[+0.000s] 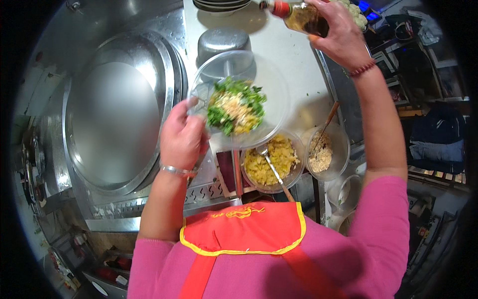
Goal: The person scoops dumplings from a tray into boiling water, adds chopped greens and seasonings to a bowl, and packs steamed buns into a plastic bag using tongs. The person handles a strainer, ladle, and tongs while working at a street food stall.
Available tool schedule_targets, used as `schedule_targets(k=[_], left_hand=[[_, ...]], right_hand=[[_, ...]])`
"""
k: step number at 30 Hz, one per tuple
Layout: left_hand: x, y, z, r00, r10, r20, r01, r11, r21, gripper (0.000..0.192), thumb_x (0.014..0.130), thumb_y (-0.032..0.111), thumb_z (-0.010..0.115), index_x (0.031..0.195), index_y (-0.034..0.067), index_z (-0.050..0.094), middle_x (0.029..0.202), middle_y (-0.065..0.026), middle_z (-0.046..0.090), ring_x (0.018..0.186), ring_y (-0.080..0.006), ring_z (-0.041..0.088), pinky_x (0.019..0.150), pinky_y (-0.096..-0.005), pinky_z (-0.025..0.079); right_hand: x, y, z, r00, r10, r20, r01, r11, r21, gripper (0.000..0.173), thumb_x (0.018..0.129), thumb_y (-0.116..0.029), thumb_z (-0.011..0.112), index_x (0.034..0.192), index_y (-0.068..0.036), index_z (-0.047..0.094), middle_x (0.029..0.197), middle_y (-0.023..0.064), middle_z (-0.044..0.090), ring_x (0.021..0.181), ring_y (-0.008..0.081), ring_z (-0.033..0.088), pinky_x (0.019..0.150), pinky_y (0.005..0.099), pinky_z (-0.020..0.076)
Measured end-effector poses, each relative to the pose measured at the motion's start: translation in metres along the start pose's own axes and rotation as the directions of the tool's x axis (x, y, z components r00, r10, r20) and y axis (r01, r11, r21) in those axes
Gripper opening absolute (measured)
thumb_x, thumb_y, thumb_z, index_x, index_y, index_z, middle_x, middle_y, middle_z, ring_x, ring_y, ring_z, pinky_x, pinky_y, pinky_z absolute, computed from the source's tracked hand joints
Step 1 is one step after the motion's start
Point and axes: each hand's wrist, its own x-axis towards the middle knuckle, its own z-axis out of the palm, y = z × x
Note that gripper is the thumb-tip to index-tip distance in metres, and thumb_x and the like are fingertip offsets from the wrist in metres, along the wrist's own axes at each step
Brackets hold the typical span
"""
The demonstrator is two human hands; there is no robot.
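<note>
My left hand (pixel 185 138) grips the left rim of a clear plastic bowl (pixel 274 108), held up over the counter. Chopped green herbs and pale minced bits (pixel 237 106) lie in it. At the upper right my right hand (pixel 338 35) is closed around a glass bottle (pixel 304 18) of dark liquid with a red neck label, its neck pointing left. Beneath the held bowl's lower edge, another clear bowl (pixel 246 178) holds chopped yellow-green vegetables with a metal spoon (pixel 274 170). Right of it, a clear container (pixel 345 149) holds a pale minced food and a wooden-handled utensil (pixel 331 113).
On the left sits a large round metal pot (pixel 170 93), its middle blurred. An upturned metal bowl (pixel 224 39) and stacked dishes (pixel 222 7) stand on the white counter (pixel 287 56). More clear containers (pixel 345 190) are at the lower right, and cauliflower (pixel 358 18) is beyond my right hand.
</note>
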Motion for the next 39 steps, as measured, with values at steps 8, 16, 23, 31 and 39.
schedule_targets(k=[8, 16, 23, 31, 39], left_hand=[[0.025, -0.005, 0.052, 0.998, 0.054, 0.023, -0.056, 0.995, 0.085, 0.037, 0.083, 0.013, 0.055, 0.116, -0.004, 0.056, 0.063, -0.0053, 0.059, 0.050, -0.0122, 0.056, 0.046, -0.0283, 0.047], [0.036, -0.014, 0.078, 0.998, 0.038, 0.046, -0.045, 0.985, 0.168, 0.037, 0.082, 0.015, 0.053, 0.114, -0.004, 0.056, 0.063, -0.0089, 0.062, 0.050, -0.0151, 0.059, 0.046, -0.0297, 0.049], [0.047, -0.013, 0.092, 0.998, -0.020, 0.055, 0.010, 0.985, 0.172, 0.035, 0.084, 0.016, 0.052, 0.114, -0.002, 0.056, 0.064, -0.0088, 0.061, 0.049, -0.0146, 0.058, 0.043, -0.0295, 0.048], [0.064, -0.018, 0.108, 0.992, -0.124, 0.031, 0.111, 0.960, 0.257, 0.033, 0.085, 0.016, 0.050, 0.115, 0.001, 0.054, 0.067, -0.0087, 0.062, 0.051, -0.0145, 0.058, 0.042, -0.0294, 0.047], [0.088, -0.038, 0.132, 0.986, -0.134, 0.095, 0.086, 0.914, 0.397, 0.034, 0.087, 0.015, 0.053, 0.118, 0.002, 0.050, 0.067, -0.0082, 0.060, 0.050, -0.0148, 0.057, 0.040, -0.0292, 0.045]], right_hand=[[-0.033, -0.053, -0.063, 0.898, -0.360, 0.252, 0.440, 0.748, -0.497, 0.056, 0.072, -0.007, 0.071, 0.125, -0.020, 0.056, 0.114, 0.0010, 0.058, 0.111, 0.0209, 0.054, 0.099, 0.0367, 0.0367], [-0.064, -0.035, -0.063, 0.931, -0.256, 0.259, 0.359, 0.767, -0.532, 0.056, 0.072, -0.004, 0.071, 0.123, -0.021, 0.057, 0.112, 0.0010, 0.060, 0.109, 0.0202, 0.055, 0.096, 0.0364, 0.0377], [-0.080, 0.006, -0.022, 0.980, 0.164, 0.110, -0.178, 0.974, 0.137, 0.067, 0.069, 0.003, 0.070, 0.131, -0.015, 0.050, 0.115, 0.0061, 0.059, 0.110, 0.0224, 0.057, 0.098, 0.0321, 0.0453], [-0.060, 0.079, 0.098, 0.839, 0.531, 0.122, -0.364, 0.379, 0.851, 0.060, 0.069, -0.002, 0.076, 0.123, -0.003, 0.050, 0.112, 0.0048, 0.062, 0.103, 0.0151, 0.059, 0.094, 0.0298, 0.0460], [-0.098, 0.101, 0.077, 0.666, 0.698, 0.263, -0.743, 0.652, 0.151, 0.069, 0.075, -0.029, 0.074, 0.134, -0.003, 0.049, 0.117, 0.0148, 0.064, 0.102, 0.0239, 0.064, 0.091, 0.0326, 0.0499]])
